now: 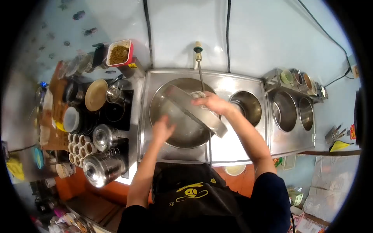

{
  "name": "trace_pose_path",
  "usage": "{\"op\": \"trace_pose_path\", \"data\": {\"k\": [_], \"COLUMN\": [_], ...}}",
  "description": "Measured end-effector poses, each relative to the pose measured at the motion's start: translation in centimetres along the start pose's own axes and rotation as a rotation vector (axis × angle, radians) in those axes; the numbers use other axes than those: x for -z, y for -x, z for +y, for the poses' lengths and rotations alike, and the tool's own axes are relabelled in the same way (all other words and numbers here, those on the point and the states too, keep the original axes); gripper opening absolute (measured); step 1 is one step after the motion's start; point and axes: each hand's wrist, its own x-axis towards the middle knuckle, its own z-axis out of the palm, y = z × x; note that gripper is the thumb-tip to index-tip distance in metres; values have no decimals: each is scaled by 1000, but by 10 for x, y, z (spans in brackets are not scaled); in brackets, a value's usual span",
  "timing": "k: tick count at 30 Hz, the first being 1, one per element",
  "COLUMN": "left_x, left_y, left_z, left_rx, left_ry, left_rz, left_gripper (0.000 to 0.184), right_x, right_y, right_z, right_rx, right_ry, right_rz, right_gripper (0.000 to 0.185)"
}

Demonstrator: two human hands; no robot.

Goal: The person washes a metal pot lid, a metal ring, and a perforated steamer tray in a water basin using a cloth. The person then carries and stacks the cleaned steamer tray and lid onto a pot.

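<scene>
Head view. A person in a dark apron (190, 211) works over a large round basin (186, 136) sunk into a steel desk (233, 149). The metal pan (190, 104), shallow and rimmed, is tilted above the basin, sloping from upper left to lower right. The right hand (213, 103) grasps the pan near the middle of its far edge, the thumb laid across the surface; a whitish cloth (197, 94) lies beside the fingers. The left hand (163, 128) is free, fingers spread, over the left part of the basin and apart from the pan. Behind, a tap (198, 56) with a slender spout reaches towards the basin. To the right is a smaller round well (250, 110). To the left stand a tan plate (96, 95), two lidded steel pots (104, 171) and a cluster of cups (79, 150); a red-and-white container (119, 53) with brown contents stands farther back.
</scene>
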Motion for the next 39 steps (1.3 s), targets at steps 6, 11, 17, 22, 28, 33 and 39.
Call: {"op": "trace_pose_path", "data": {"k": [6,11,17,22,28,33,39], "left_x": [131,121,110,139,157,131,89], "left_y": [-22,-11,18,54,78,74,28], "left_z": [127,113,117,123,72,55,-2], "left_rx": [-847,-573,-265,-164,-43,111,281], "left_ry": [-220,-95,-75,166,727,1177,1415], "left_rz": [-4,-69,12,199,326,540,599], "left_gripper": [38,44,40,37,35,41,27], "right_x": [-4,21,-58,-19,7,-48,-33], "right_y": [28,96,90,43,-37,-22,29], "right_z": [-50,-108,-9,4,99,182,220], "right_rx": [199,140,883,803,147,-82,-8], "right_ry": [547,876,1085,573,-798,-1244,-1331], "right_rz": [-282,59,316,548,312,-54,91], "right_gripper": [52,60,47,51,61,59,71]}}
